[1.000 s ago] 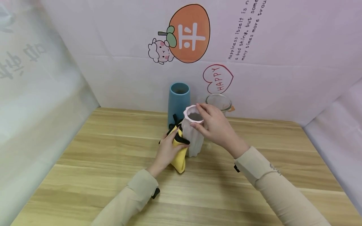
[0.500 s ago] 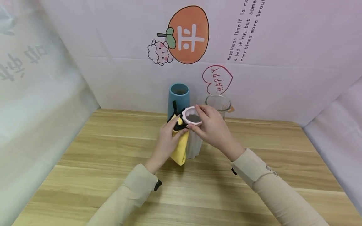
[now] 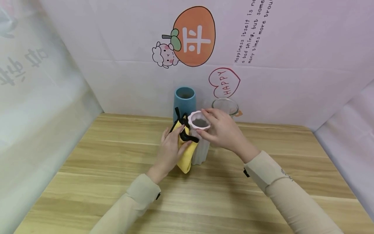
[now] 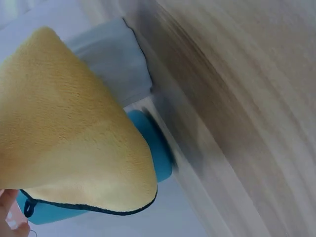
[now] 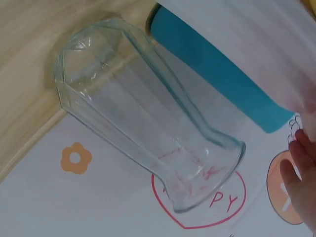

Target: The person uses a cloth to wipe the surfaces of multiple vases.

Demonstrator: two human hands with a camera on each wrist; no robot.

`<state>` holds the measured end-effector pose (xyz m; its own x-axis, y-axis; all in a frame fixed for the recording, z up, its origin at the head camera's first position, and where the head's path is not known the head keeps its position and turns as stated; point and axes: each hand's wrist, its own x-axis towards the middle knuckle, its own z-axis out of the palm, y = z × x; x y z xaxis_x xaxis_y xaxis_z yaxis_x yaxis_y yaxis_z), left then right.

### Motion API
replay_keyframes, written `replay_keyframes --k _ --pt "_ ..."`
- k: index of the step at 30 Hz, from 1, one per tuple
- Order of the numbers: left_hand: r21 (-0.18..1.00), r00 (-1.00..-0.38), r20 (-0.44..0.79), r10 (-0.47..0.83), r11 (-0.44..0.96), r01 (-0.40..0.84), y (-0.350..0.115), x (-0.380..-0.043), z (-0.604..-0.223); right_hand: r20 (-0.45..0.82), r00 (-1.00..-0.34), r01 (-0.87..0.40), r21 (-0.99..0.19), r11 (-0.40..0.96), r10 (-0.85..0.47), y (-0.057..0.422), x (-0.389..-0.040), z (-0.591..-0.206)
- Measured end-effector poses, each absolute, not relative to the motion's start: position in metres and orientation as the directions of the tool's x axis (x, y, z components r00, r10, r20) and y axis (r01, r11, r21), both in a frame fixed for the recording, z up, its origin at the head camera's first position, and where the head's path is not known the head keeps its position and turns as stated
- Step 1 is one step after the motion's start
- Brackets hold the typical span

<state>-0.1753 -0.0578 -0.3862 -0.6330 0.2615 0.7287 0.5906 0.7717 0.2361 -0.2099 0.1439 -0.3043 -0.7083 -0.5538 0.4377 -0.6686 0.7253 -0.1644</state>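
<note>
My left hand (image 3: 168, 151) grips a yellow cloth (image 3: 187, 159) with black edging and a black loop. The cloth hangs against the left side of a whitish fluted vase (image 3: 201, 151) with a pale pink scalloped rim; its soft yellow face (image 4: 74, 133) fills much of the left wrist view. My right hand (image 3: 225, 131) holds that vase at the right of its rim, fingers at the far side and thumb at the near side. The vase stands upright on the table, partly hidden behind the cloth and hand. Its mouth is open upward.
A tall blue vase (image 3: 184, 105) stands behind the cloth, near the back wall. Right of it a clear faceted glass vase (image 5: 148, 113) stands by the wall, partly behind my right hand in the head view. The wooden table (image 3: 102, 169) meets white printed sheets (image 3: 131, 84).
My left hand first raised the cloth along the vase's left side, then lowered it slightly. The vase shifted very little, and my right hand stayed at its rim.
</note>
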Motion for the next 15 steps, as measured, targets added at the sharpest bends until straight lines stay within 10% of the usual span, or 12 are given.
replay_keyframes --k 7,15 --pt "0.098 -0.474 0.829 0.297 0.757 0.646 -0.062 -0.181 -0.394 0.374 -0.732 -0.669 -0.237 0.705 -0.57 0.15 -0.214 -0.301" --pt "0.109 -0.521 0.772 0.363 0.732 0.673 -0.075 -0.183 -0.412 0.418 -0.779 -0.598 -0.271 0.754 -0.468 0.142 -0.21 -0.303"
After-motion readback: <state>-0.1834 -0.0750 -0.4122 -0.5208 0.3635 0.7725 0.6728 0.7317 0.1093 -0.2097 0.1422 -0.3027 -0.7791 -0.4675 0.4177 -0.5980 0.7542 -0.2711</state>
